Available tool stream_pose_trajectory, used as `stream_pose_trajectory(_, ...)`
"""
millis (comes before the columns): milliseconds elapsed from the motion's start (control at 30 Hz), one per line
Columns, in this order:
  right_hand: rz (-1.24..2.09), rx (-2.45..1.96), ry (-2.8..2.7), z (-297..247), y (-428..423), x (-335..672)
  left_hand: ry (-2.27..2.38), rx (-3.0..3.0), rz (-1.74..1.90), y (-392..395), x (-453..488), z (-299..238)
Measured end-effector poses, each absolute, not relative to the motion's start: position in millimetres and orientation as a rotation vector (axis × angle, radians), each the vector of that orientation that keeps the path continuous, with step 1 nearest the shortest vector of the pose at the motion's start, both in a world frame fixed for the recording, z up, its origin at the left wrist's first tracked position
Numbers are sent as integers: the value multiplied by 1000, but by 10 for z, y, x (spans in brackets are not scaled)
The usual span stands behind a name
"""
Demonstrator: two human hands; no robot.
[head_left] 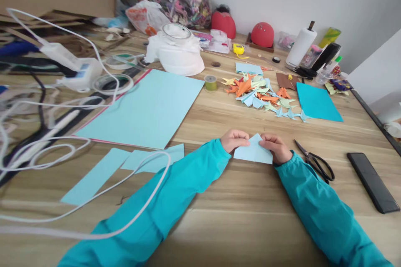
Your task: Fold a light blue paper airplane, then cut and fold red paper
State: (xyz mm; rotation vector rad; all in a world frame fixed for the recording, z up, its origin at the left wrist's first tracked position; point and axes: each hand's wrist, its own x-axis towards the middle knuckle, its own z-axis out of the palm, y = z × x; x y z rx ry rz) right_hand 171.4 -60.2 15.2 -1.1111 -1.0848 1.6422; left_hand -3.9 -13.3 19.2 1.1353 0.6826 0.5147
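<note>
A small light-blue sheet of paper [253, 154], partly folded with a peak at its top, is held just above the table between my hands. My left hand [234, 139] pinches its upper left side. On the upper right side, the thumb and fingers of my right hand [277, 148] are closed on the same paper. Black-handled scissors [315, 160] lie right of my right hand. Beyond both hands is a heap of folded paper birds [255, 94] in orange, blue, green and yellow. Light-blue paper strips [94, 175] rest to the left of my left sleeve.
A large light-blue sheet stack [150, 108] covers the left middle of the wooden table. White cables [156, 175] loop across the left side and over my left sleeve. A black phone [372, 182] lies at right, with a teal sheet [319, 102] behind. A thread spool [211, 83] stands near the birds.
</note>
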Motion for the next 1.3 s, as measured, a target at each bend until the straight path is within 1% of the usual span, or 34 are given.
stream_pose_trajectory(233, 1683, -1115, -1435, 201, -622, 1714, 679, 1281, 539, -178, 25, 211)
stream_pose_trajectory(433, 1617, -1180, -1452, 215, -644, 1658, 651, 1408, 563, -143, 35, 97)
stream_pose_trajectory(633, 1656, -1199, -1456, 216, -652, 1643, 644, 1554, 594, -207, 25, 165)
stream_pose_trajectory(833, 1714, -1249, -1287, 241, -633, 1632, 708, 1466, 615, -234, 39, 158)
stream_pose_trajectory(1033, 1702, -1176, -1199, 212, -615, 1656, 801, 1334, 673, -219, 47, 192)
stream_pose_trajectory(1200, 1767, -1011, -1147, 201, -608, 1711, 948, 1179, 823, -82, -68, 223)
stream_pose_trajectory(1300, 1721, -907, -1112, 191, -598, 1735, 969, 1150, 880, -14, -129, 217)
